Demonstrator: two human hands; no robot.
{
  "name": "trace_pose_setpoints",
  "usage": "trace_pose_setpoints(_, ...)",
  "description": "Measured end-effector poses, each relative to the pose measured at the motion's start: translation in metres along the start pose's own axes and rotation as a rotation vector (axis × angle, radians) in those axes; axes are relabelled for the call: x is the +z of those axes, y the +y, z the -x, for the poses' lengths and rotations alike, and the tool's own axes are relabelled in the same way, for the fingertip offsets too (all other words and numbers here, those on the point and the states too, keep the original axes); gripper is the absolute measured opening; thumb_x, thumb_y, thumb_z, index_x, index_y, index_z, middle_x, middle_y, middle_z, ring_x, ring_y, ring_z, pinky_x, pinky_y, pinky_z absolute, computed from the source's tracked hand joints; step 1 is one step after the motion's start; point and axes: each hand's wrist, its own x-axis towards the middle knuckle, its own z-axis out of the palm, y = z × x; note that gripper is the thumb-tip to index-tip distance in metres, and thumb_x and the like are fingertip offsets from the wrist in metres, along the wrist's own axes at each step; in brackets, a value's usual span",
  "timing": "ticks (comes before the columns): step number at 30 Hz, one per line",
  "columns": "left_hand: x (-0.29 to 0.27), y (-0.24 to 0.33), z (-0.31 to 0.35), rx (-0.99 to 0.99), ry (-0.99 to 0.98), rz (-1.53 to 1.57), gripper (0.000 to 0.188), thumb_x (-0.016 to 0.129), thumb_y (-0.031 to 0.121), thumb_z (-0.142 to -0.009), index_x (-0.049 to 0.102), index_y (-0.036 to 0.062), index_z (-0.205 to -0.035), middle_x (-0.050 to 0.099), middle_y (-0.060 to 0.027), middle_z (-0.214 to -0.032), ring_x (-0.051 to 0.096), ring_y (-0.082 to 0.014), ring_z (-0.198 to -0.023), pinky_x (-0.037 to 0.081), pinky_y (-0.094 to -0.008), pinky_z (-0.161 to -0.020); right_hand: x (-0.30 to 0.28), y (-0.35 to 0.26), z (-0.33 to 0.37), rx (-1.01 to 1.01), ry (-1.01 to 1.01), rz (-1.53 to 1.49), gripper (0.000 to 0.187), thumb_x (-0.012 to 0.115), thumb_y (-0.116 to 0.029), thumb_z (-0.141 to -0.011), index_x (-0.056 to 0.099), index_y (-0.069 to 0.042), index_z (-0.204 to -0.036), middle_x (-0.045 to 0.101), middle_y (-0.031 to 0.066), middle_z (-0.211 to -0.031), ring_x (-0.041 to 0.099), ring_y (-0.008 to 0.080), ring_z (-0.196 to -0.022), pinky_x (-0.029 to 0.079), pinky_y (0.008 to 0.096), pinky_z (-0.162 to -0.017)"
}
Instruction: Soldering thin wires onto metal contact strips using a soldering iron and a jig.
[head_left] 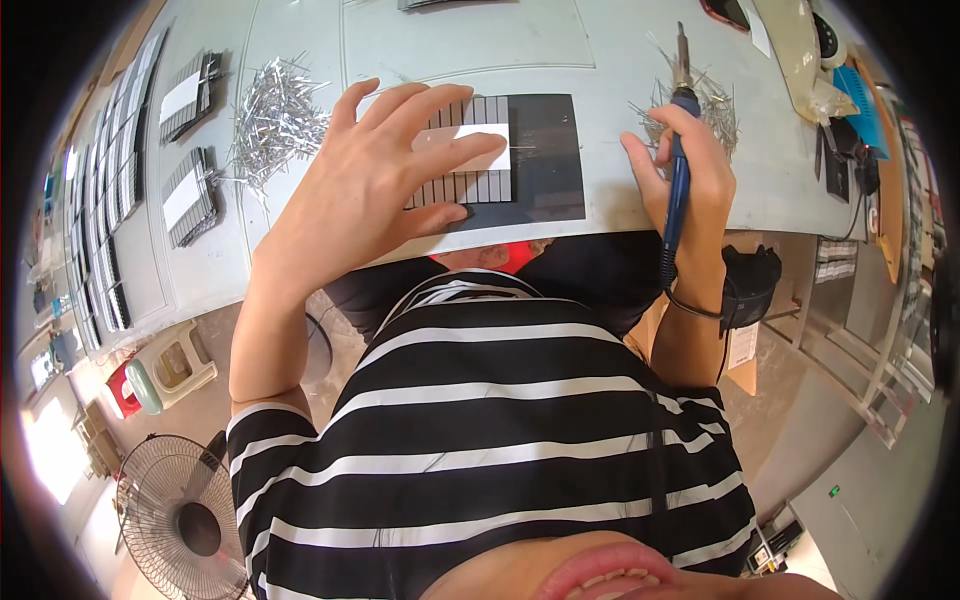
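Your left hand pins the panel flat while your right holds the soldering iron ready.

Your left hand [385, 165] lies open, fingers spread, pressing on the row of dark strips [470, 150] with its white strip across the middle; they rest on a black mat [548, 150] at the near edge of the table [300, 40], likely so nothing shifts. Your right hand [685, 170] is closed around the blue soldering iron [680, 150], tip pointing away from you, just right of the mat. Loose metal ribbons [275, 115] lie piled to the left, near finished stacks [190, 95].
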Motion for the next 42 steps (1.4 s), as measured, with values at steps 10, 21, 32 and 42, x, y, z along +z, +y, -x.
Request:
trace_pose_setpoints(10, 0.005, -0.001, 0.000, -0.010, -0.029, 0.036, 0.053, 0.077, 0.037, -0.076, 0.069, 0.0227, -0.126, 0.050, -0.0093, -0.146, 0.047, -0.0336, -0.131, 0.029, -0.0564, -0.116, 0.008, -0.018, 0.005, -0.051, -0.105, -0.018, 0.030, 0.075, -0.008, -0.080, 0.064, -0.010, -0.107, 0.053, 0.0079, -0.071, 0.055, 0.0286, -0.067, 0.043, 0.0395, -0.061)
trace_pose_setpoints(21, 0.025, 0.012, 0.002, -0.034, 0.125, 0.099, 0.039, 0.072, 0.036, -0.085, 0.071, 0.0180, -0.120, 0.057, -0.0048, -0.140, 0.050, -0.0307, -0.127, 0.029, -0.0535, -0.114, 0.024, -0.038, -0.001, -0.078, -0.133, -0.080, 0.033, 0.074, -0.002, -0.076, 0.064, -0.011, -0.106, 0.054, 0.0075, -0.072, 0.054, 0.0284, -0.065, 0.041, 0.0400, -0.059)
trace_pose_setpoints(32, 0.029, 0.010, 0.003, -0.022, 0.163, 0.155, 0.039, 0.074, 0.031, -0.083, 0.071, 0.0161, -0.119, 0.058, -0.0065, -0.138, 0.052, -0.0316, -0.124, 0.032, -0.0529, -0.111, 0.002, -0.029, 0.014, 0.148, 0.080, -0.473, 0.058, 0.048, -0.040, -0.103, 0.032, 0.001, -0.141, 0.058, 0.0112, -0.082, 0.051, 0.0148, -0.071, 0.040, 0.0272, -0.061)
trace_pose_setpoints(42, 0.027, 0.012, 0.002, -0.028, 0.149, 0.146, 0.038, 0.074, 0.030, -0.084, 0.071, 0.0156, -0.119, 0.058, -0.0069, -0.138, 0.051, -0.0321, -0.126, 0.031, -0.0534, -0.111, -0.009, -0.010, 0.015, 0.066, 0.149, -0.658, 0.055, 0.057, -0.037, -0.103, 0.047, 0.003, -0.139, 0.059, 0.0086, -0.090, 0.049, 0.0089, -0.073, 0.038, 0.0204, -0.064)
